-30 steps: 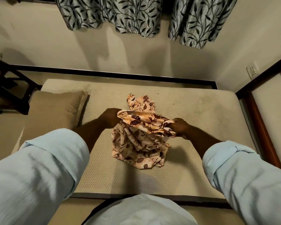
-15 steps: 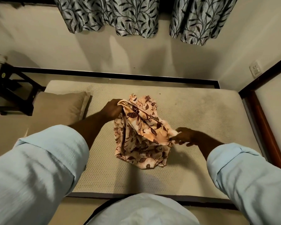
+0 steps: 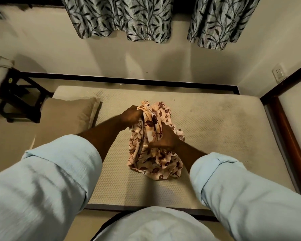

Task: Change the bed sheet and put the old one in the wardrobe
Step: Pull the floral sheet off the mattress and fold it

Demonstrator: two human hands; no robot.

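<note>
The floral sheet [image 3: 155, 153] is held bunched over the middle of the mattress [image 3: 215, 136], gripped at its top by the left hand [image 3: 131, 116] and lower down by the right hand [image 3: 165, 139]. A hem is best found first, then the hands drawn apart.

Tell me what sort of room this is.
Most likely a small bedroom: a bare mattress in a dark bed frame, a tan pillow at one end, leaf-patterned curtains on the wall behind, and a floral sheet bunched over the mattress.
</note>
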